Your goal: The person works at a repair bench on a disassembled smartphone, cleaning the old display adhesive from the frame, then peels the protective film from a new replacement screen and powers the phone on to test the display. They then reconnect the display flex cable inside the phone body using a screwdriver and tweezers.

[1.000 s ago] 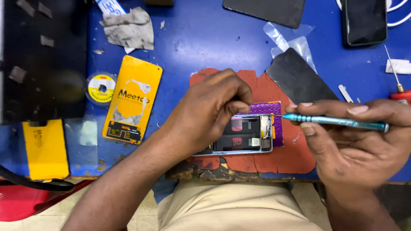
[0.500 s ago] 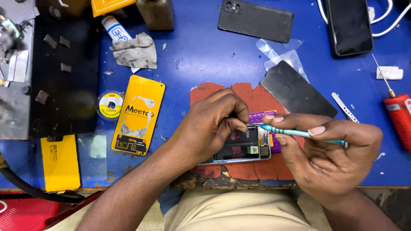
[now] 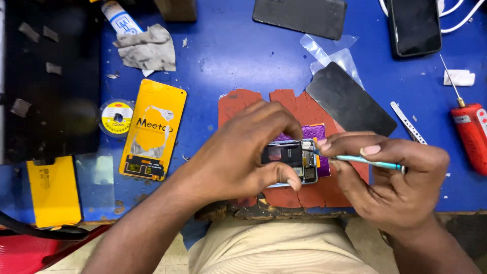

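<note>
While my left hand [image 3: 248, 152] gripped the opened phone [image 3: 291, 161] by its edges on the bench [image 3: 228, 66] | right hand [image 3: 390, 175] pinched the teal screwdriver [image 3: 362, 161], tip at the board | judged light, rigid, fragile; hold the frame only.

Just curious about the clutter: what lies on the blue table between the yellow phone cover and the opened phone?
Mostly bare blue table, seen in the head view; lower down, the left hand crosses that stretch to grip the opened phone, right of the yellow cover.
</note>
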